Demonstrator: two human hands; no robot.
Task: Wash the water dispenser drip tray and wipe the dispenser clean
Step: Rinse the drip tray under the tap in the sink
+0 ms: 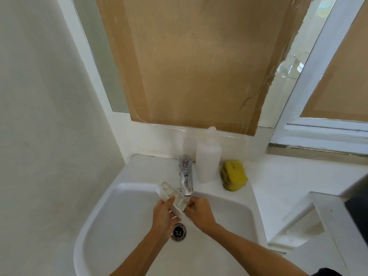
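The white plastic drip tray (172, 197) is tilted over the white sink (111, 212), directly under the chrome tap (186, 176). My left hand (164, 215) grips the tray from the left, thumb across its inner face. At the tray's right edge, just below the spout, my right hand (200, 213) holds it with curled fingers. Whether water is running I cannot tell. The dispenser itself is out of view.
A white pump bottle (208, 158) and a yellow sponge (234, 175) stand on the sink ledge right of the tap. The drain (178, 232) lies under my hands. Cardboard covers the mirror above. A white shelf unit (310, 222) stands at the right.
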